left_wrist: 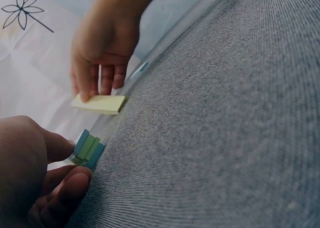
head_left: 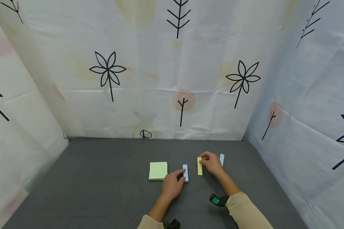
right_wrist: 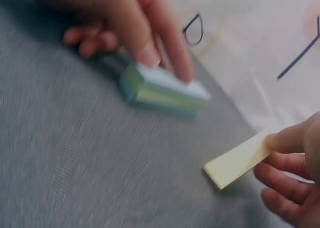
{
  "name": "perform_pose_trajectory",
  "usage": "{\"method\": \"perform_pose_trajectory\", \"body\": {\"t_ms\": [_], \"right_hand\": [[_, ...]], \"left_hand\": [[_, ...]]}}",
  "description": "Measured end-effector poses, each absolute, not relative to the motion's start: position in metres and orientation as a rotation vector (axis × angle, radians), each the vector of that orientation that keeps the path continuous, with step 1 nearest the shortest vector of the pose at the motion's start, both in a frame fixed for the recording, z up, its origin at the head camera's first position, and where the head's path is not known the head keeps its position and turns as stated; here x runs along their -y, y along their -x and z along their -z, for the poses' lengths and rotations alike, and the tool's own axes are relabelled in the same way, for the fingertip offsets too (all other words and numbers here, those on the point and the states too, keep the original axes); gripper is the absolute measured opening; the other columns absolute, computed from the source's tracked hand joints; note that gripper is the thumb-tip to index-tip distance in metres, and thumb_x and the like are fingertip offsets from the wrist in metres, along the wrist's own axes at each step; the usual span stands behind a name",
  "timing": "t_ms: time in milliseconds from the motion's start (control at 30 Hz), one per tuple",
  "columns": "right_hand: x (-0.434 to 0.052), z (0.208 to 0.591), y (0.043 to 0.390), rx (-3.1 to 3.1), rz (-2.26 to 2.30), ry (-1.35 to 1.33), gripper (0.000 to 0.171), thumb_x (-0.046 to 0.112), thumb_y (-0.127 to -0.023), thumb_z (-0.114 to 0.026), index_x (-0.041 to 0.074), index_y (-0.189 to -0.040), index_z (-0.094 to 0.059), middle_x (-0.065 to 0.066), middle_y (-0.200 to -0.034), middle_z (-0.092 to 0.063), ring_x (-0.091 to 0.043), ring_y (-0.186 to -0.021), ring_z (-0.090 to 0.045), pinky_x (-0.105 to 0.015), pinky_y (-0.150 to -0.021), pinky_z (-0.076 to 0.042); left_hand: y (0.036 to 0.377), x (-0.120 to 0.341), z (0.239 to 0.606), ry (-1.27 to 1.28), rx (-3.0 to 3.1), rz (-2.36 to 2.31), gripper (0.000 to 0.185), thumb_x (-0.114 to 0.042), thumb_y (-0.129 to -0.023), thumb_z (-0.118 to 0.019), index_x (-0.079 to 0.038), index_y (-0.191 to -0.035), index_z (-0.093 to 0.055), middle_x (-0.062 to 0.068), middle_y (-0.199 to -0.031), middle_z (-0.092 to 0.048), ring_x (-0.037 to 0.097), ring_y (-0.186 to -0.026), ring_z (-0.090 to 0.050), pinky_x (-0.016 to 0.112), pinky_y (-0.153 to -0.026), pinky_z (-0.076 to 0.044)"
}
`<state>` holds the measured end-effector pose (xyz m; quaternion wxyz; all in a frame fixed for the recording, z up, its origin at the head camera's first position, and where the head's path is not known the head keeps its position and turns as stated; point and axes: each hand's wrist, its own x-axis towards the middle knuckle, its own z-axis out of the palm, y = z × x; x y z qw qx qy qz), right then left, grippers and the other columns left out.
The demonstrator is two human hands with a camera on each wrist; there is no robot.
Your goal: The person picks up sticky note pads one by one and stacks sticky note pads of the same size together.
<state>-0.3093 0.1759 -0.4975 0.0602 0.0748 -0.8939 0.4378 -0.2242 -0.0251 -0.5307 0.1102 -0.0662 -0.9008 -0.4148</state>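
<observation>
Item: narrow striped pad (head_left: 185, 172), blue top leaf over green and blue layers, lying flat on the grey table (head_left: 103, 190).
Landmark: the striped pad; all places are given from it.

Left hand (head_left: 172, 186): just nearer the person than the pad, fingers laid over the pad's near end with the thumb at its side, pinning it rather than lifting it.

Right hand (head_left: 212, 163): to the right of the pad, fingertips pinching the far end of a thin yellow strip pad (head_left: 199, 166), whose near end rests on the table.

Also present: square pale-green pad (head_left: 158, 170), just left of the striped pad; small blue strip (head_left: 222, 159), farther right, beyond the right hand; printed cloth backdrop (head_left: 172, 79) behind.

Risks, as judged: the yellow strip pad is held only at one tip, so it could pivot or slip out if raised quickly. Its top leaf might peel off alone. The striped pad's layers may fan or skid on the cloth if the left fingers press unevenly.

Condition: edges look clean, no curling visible; the right wrist view is blurred.
</observation>
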Motion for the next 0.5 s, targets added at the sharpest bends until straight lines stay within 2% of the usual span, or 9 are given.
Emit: {"method": "perform_pose_trajectory", "body": {"t_ms": [200, 500], "right_hand": [[-0.166, 0.486, 0.305, 2.687, -1.76, -0.158, 0.02, 0.004, -0.088, -0.068, -0.004, -0.107, -0.068, -0.007, -0.077, -0.066, -0.019, -0.063, -0.059, -0.035, -0.054, -0.051], [-0.148, 0.502, 0.302, 2.575, -2.069, -0.098, 0.024, 0.002, -0.089, -0.066, -0.01, -0.11, -0.066, -0.006, -0.077, -0.066, -0.014, -0.059, -0.056, -0.027, -0.051, -0.048]], "left_hand": [[0.224, 0.024, 0.53, 0.168, 2.661, 1.2, 0.029, -0.019, -0.091, -0.068, -0.017, -0.119, -0.071, 0.006, -0.118, -0.068, 0.029, -0.111, -0.062, 0.049, -0.09, -0.049], [0.225, 0.025, 0.529, 0.191, 2.66, 1.172, 0.029, -0.018, -0.09, -0.068, -0.015, -0.118, -0.071, 0.007, -0.116, -0.069, 0.03, -0.108, -0.063, 0.049, -0.087, -0.05]]}}
